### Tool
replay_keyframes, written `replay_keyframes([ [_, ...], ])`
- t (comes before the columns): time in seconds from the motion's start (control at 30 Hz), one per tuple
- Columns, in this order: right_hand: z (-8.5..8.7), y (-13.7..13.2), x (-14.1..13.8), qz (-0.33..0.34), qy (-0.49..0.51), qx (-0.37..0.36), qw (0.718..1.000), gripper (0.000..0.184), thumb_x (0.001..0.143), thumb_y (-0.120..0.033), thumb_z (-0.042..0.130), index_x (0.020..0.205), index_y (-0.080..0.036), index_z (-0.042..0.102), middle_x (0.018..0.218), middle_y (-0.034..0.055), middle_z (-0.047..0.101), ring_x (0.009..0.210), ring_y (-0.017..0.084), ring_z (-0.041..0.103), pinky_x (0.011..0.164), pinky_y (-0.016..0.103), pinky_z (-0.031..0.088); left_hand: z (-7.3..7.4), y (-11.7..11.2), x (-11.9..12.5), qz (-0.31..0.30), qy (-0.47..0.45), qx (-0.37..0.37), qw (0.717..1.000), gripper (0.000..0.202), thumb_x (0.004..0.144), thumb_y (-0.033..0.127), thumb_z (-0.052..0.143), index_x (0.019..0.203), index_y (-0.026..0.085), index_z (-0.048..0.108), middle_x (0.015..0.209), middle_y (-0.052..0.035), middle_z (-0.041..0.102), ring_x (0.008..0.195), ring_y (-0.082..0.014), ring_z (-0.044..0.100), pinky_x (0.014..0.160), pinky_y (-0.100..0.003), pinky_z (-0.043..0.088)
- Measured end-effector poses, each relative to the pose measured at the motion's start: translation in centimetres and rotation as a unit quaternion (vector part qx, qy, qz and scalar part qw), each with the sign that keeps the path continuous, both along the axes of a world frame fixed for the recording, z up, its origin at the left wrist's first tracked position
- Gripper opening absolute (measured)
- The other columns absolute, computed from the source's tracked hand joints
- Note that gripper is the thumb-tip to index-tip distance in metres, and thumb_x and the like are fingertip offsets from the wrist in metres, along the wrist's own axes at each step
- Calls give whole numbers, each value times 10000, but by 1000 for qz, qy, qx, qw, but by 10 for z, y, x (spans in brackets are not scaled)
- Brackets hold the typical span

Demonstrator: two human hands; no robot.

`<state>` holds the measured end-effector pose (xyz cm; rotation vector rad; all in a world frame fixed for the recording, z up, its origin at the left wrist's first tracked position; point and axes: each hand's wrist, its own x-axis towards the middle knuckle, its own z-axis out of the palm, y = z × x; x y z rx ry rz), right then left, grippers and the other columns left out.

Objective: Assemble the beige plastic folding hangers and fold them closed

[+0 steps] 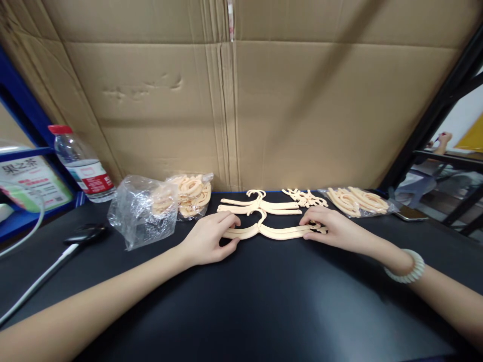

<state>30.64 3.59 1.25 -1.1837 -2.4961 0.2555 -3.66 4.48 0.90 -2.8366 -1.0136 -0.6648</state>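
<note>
On black surface (241,301): one beige hanger (281,234), laid flat.
Left hand (209,237) and right hand (334,229) pinched opposite ends, apparently to steady it.

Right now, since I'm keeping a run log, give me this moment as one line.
left hand: holding front hanger by left end | right hand: holding its right end | behind it: more hangers, on black table

"果之茶" in dark characters atop a white-and-green printed panel (47,176), red-and-white bottle label (89,177) with lettering too small to read
</note>
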Motion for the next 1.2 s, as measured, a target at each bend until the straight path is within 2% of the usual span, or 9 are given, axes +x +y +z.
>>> replay_keyframes([
  [0.13, 1, -6, -8, 29, 6, 39, 999, 173, 903, -340, 569, 993, -201, 618, 945, 88, 613, 907, 231, 558, 797, 369, 451, -2, 2, -1, 14, -47, -19, 999, 83, 832, 239, 523, 906, 201, 524, 874, -30, 604, 761, -191, 582, 660, -296, 462],
  [0.23, 0, -18, -21, 73, 30, 51, 996, 119, 926, -277, 528, 930, -200, 619, 879, 72, 628, 844, 203, 564, 762, 342, 448, -4, 5, -3, 37, -86, -21, 995, 62, 868, 225, 481, 899, 200, 528, 856, -29, 605, 759, -186, 584, 678, -304, 471],
  [0.37, -1, -38, -42, 135, 19, 27, 990, 160, 936, -209, 472, 861, -201, 614, 773, 40, 625, 719, 161, 555, 697, 303, 427, -7, 12, -5, 75, -133, -13, 988, 91, 870, 192, 445, 895, 195, 533, 859, -40, 618, 813, -202, 603, 732, -336, 491],
  [0.5, -4, -50, -53, 179, -8, 25, 983, 173, 936, -188, 440, 883, -192, 605, 765, 39, 608, 700, 150, 533, 652, 278, 397, -8, 18, -8, 108, -159, -13, 981, 114, 842, 185, 449, 912, 191, 539, 906, -57, 636, 879, -229, 611, 803, -396, 501],
  [0.6, -5, -52, -54, 187, -34, 66, 980, 194, 944, -204, 424, 883, -192, 608, 739, 41, 589, 684, 158, 505, 635, 287, 367, -10, 22, -10, 115, -156, -23, 981, 178, 825, 190, 456, 977, 186, 550, 991, -76, 647, 956, -246, 612, 879, -445, 492],
  [0.9, -10, -49, -53, 203, -58, 171, 962, 226, 931, -157, 418, 835, -158, 622, 675, 25, 528, 636, 153, 431, 589, 300, 295, -21, 29, -12, 111, -133, -47, 984, 339, 849, 269, 449, 1145, 143, 556, 1246, -156, 615, 1217, -299, 544, 1058, -501, 408],
  [1.2, -10, -46, -51, 193, -55, 183, 962, 229, 930, -158, 418, 825, -159, 622, 670, 21, 527, 639, 152, 432, 593, 298, 294, -22, 30, -12, 111, -122, -51, 985, 321, 865, 286, 448, 1126, 146, 570, 1213, -154, 630, 1181, -292, 561, 1041, -511, 423],
])
